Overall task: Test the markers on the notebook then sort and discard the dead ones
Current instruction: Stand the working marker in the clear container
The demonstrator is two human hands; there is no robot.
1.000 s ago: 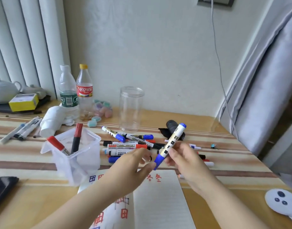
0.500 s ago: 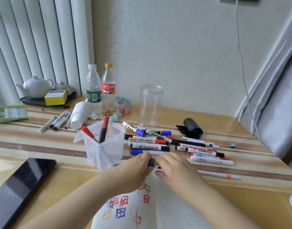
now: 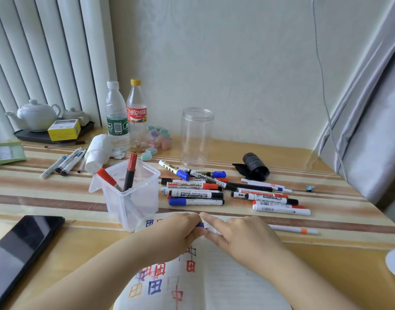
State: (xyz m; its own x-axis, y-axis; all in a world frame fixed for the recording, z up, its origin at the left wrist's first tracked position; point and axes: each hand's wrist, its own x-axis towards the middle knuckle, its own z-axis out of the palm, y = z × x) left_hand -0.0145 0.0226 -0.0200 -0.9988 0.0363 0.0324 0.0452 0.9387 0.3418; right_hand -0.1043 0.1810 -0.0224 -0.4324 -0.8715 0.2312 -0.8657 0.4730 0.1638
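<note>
Both hands meet over the top of the open notebook (image 3: 225, 285), which carries red, blue and orange test marks. My left hand (image 3: 178, 233) grips the blue cap end of a blue marker (image 3: 201, 225); my right hand (image 3: 243, 236) grips its white barrel. Most of that marker is hidden under the fingers. A pile of markers (image 3: 198, 193) lies beyond the notebook, with more markers (image 3: 279, 208) to the right. A clear square tub (image 3: 136, 198) holds two red-capped markers (image 3: 130, 168).
A clear round jar (image 3: 196, 137) stands at the back, with two bottles (image 3: 125, 117) left of it. A black roll (image 3: 255, 167) lies right, a dark phone (image 3: 20, 249) near left, several pens (image 3: 64, 162) far left, and a lone pen (image 3: 292, 229) right of my hands.
The blue marker came down from mid-air to the top of the notebook, and both hands closed over it. The view has swung left and downward.
</note>
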